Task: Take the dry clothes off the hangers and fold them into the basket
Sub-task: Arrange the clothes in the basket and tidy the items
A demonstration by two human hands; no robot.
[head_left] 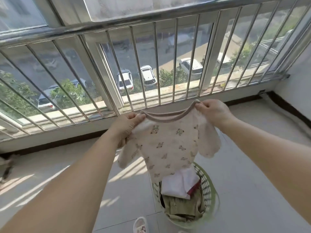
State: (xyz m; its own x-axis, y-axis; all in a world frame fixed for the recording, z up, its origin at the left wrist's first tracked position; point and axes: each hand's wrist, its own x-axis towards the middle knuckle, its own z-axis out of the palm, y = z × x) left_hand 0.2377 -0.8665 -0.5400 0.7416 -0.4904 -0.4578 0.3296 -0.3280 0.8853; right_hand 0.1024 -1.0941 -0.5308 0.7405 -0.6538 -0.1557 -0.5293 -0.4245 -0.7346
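Cream cotton printed with small bears: a little shirt hangs spread in the air, held up by both hands at its shoulders. The left hand grips the left shoulder by the taupe collar; the right hand pinches the right shoulder, raised a little higher. Its hem hangs just above a green basket on the tiled floor, which holds a folded white cloth on top of olive clothes. Steel railing and windows stand behind.
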